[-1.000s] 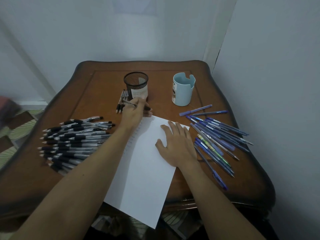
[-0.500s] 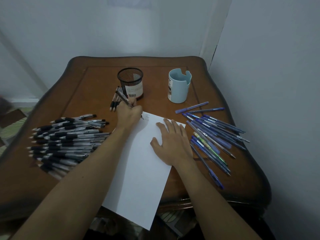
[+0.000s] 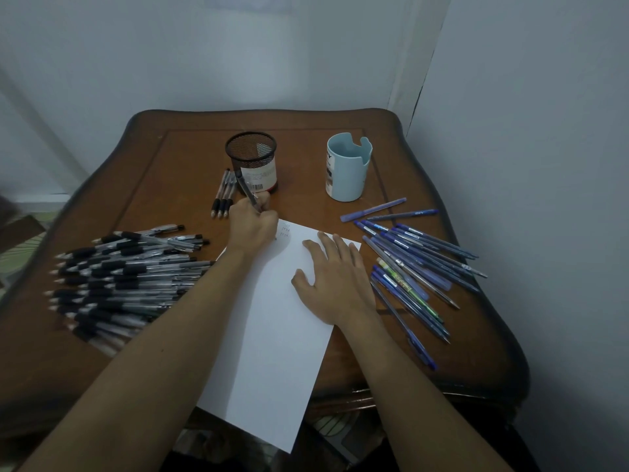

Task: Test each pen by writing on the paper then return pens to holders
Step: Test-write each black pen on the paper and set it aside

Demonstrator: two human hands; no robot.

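Left grip (image 3: 253, 226) pinches one pen (image 3: 246, 190) on one paper (image 3: 272, 335), right hand (image 3: 335, 287) flat; seemingly three pens (image 3: 223, 195) beside mesh holder (image 3: 253, 161).

Your left hand (image 3: 253, 226) grips a black pen (image 3: 247, 192) at the far left corner of the paper (image 3: 272, 335), next to a few small scribbles. Your right hand (image 3: 335, 284) lies flat on the paper's far right part, fingers spread. The paper sits skewed on the wooden surface (image 3: 170, 172), its near end overhanging the edge. Left of the paper lies a big pile of black pens (image 3: 126, 277), and right of it a spread of blue pens (image 3: 408, 267). Beyond the paper stand a black mesh holder (image 3: 252, 161) and a light blue holder (image 3: 347, 168). Three more pens (image 3: 223, 195) lie just beside the mesh one.
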